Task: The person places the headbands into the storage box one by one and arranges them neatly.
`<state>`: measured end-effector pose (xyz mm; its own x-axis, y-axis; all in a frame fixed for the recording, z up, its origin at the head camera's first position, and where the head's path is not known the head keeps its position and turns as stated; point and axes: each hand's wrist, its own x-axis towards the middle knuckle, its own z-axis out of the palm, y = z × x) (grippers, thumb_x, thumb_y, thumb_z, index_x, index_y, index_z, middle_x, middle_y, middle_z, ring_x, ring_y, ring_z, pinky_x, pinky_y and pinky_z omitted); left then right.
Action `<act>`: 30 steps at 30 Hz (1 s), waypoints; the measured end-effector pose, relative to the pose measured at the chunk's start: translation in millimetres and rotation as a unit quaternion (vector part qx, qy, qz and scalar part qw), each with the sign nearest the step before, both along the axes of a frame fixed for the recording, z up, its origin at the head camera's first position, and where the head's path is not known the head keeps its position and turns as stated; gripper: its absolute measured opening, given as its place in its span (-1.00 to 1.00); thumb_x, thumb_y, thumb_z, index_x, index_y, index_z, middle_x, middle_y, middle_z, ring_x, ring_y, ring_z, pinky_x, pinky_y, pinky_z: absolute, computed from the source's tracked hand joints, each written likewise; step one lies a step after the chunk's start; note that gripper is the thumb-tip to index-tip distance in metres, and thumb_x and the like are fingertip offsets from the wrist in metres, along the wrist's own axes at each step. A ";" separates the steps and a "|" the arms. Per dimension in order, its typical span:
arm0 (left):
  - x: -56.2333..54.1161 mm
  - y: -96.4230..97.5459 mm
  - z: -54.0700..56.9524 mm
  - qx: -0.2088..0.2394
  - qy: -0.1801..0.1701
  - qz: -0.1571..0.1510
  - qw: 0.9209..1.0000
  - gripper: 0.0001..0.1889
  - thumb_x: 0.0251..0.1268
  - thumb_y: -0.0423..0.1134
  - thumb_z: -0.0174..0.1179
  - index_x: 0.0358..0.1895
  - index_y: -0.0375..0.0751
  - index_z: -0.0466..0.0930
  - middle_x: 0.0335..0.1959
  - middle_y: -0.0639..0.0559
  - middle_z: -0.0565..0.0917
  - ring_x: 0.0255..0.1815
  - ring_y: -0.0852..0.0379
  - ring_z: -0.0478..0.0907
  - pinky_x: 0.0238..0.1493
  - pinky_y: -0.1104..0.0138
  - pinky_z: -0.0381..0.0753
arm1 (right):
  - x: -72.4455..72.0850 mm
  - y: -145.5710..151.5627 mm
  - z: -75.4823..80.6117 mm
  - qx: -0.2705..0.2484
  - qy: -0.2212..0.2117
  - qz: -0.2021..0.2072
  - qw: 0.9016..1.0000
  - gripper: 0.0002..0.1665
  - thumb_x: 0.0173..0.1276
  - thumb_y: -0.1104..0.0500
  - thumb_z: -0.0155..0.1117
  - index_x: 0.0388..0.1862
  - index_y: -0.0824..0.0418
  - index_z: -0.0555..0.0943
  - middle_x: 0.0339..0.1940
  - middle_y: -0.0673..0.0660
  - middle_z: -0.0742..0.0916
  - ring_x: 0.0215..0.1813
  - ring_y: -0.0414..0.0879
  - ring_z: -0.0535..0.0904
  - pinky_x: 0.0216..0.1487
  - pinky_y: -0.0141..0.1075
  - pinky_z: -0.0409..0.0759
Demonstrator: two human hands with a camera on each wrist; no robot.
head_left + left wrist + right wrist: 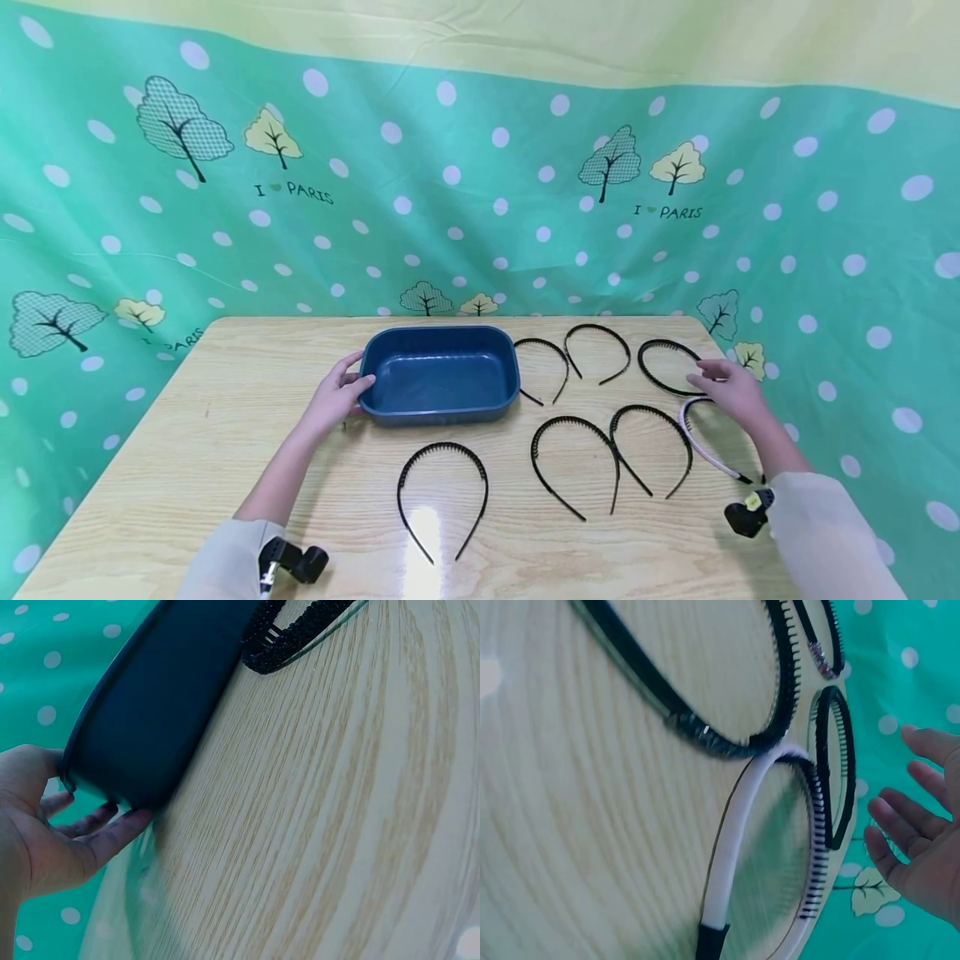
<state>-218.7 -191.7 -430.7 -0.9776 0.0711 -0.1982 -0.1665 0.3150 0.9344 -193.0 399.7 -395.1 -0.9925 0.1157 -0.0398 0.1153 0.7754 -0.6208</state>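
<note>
My left hand [339,393] grips a dark blue plastic basin [442,415] by its left end, thumb over the rim. In the left wrist view, the fingers of that hand [56,825] reach along the basin's outer wall [157,712]. The basin is bare inside. At the table's far right, my right hand [729,390] hovers by a black toothed headband [660,382], partly overlapping it in the head view. The right wrist view shows the right hand [922,825] with fingers spread, apart from that headband [823,765]. Below it lies a pale pink headband [708,454], partly hidden by my forearm.
Several black headbands lie on the wooden table [225,417]: one [442,447] in front of the basin, two [570,419] [652,408] right of centre, two [543,342] [597,327] at the back. A green dotted curtain [480,183] hangs behind and beside the table.
</note>
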 end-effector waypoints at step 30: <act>0.9 0.1 -2.9 0.007 0.004 0.006 1.000 -0.35 0.44 -0.14 -0.03 0.49 -0.05 -0.08 0.30 -0.42 0.27 0.21 -0.32 0.40 0.02 0.08 0.64 | 25.0 39.1 -25.6 0.071 -0.043 -0.019 0.996 -0.27 0.42 -0.11 0.02 0.25 0.48 0.31 0.17 0.62 0.36 0.12 0.49 0.30 -0.02 0.22 0.45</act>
<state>-217.8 -191.6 -433.6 -0.9800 0.0617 -0.1889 -0.1623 0.3003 0.9399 -168.0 438.9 -420.7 -0.9809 0.1638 -0.1048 0.1943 0.8488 -0.4918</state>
